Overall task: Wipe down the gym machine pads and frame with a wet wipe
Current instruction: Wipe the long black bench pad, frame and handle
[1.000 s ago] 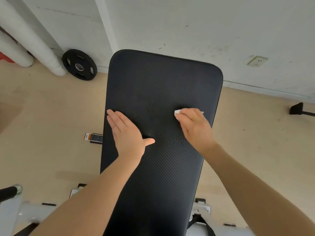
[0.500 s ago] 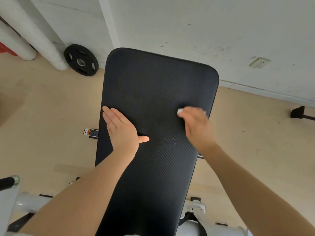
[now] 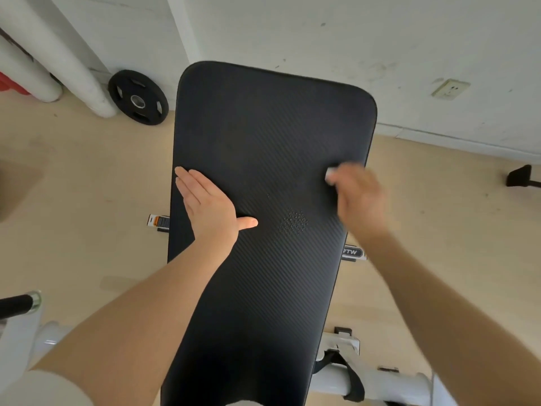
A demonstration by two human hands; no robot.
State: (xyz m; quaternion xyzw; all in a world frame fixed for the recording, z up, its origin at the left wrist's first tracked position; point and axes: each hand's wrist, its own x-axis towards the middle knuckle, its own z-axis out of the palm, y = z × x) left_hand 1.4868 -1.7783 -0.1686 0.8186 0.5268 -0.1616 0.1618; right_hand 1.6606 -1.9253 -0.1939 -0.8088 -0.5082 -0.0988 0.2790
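White wall [image 3: 292, 30] and tan floor [image 3: 73, 186] behind a black pad [image 3: 269, 136], mid-wipe.

Pad fills the middle of the view, tilted away toward the wall, with white frame [image 3: 377, 379] tubing below it and a weight plate [image 3: 138, 97] leaning at the wall's foot. Left hand [image 3: 209, 205] lies flat on the pad's left side, fingers straight, thumb out, holding nothing. Right hand [image 3: 358, 194] is blurred at the pad's right edge; a white bit of wipe [image 3: 330, 173] shows at its fingertips, so its grip seems closed on the wipe, though the blur hides how firmly. Risks, as I judge them: so close to the edge, a fast stroke could run off the pad and drop the wipe; the far half may get skipped; the frame looks not yet wiped.
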